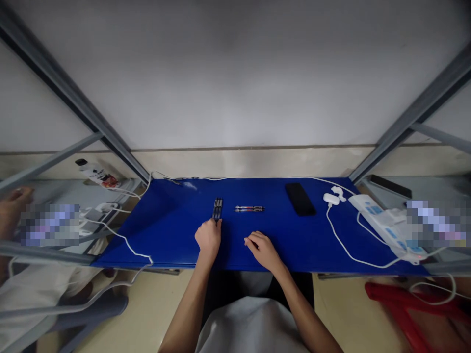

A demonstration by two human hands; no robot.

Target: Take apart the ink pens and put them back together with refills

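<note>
My left hand (209, 238) is closed around the near ends of several dark pens (218, 208). These pens lie side by side, pointing away from me over the blue tabletop (165, 225). To their right, two clear-barrelled pens (249, 209) with reddish parts rest crosswise on the table, apart from both hands. My right hand (262, 248) is curled near the table's front edge, just below that pair. Its thumb and fingers are drawn together, and nothing shows in them; its palm side is hidden.
A black phone (300, 199) lies right of the pens. Beyond it are a white earbud case (331, 199) on a cable and a white power strip (386, 228). A bottle (96, 174) stands on the left neighbouring desk, near another person's hand (16, 203). Metal posts (121, 154) flank the table.
</note>
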